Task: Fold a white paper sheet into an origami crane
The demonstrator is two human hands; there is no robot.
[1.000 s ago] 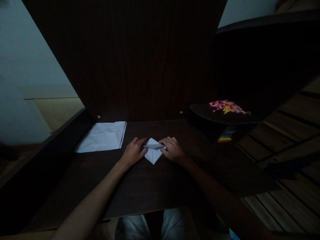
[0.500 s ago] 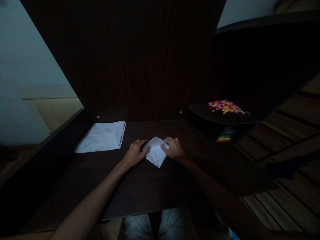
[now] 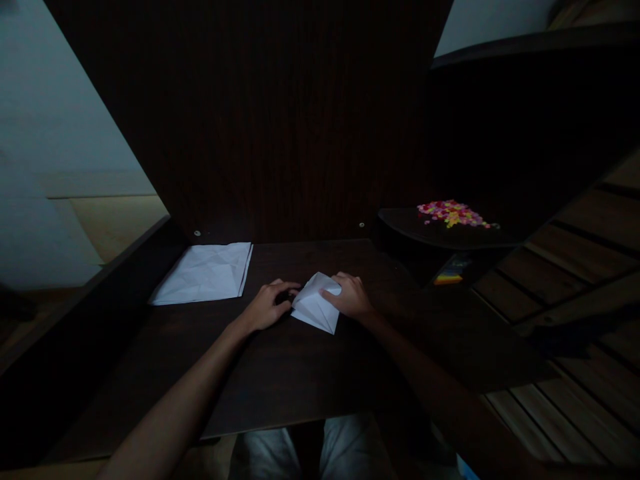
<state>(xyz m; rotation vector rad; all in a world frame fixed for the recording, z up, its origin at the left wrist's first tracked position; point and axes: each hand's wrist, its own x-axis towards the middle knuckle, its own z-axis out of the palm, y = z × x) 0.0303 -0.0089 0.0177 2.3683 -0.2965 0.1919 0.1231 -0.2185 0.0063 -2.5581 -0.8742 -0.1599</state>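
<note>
A small folded sheet of white paper [image 3: 317, 308] lies tilted on the dark desk, with creases running to its lower corner. My right hand [image 3: 350, 295] grips its right edge, the thumb on top and the fingers behind. At the paper's left edge is my left hand [image 3: 270, 305], its thumb and fingers apart in a curve, with a dark gap between them. Whether its fingertips touch the paper is hard to tell in the dim light.
A stack of creased white sheets [image 3: 205, 272] lies at the desk's back left. On a curved shelf [image 3: 400, 223] at the right is a heap of small colourful pieces [image 3: 455, 213]. A tall dark panel [image 3: 300, 120] closes off the back of the desk [image 3: 280, 380].
The folded paper has turned, its lower corner swinging to the right. My left hand has let go of its left edge; the right hand keeps its hold.
</note>
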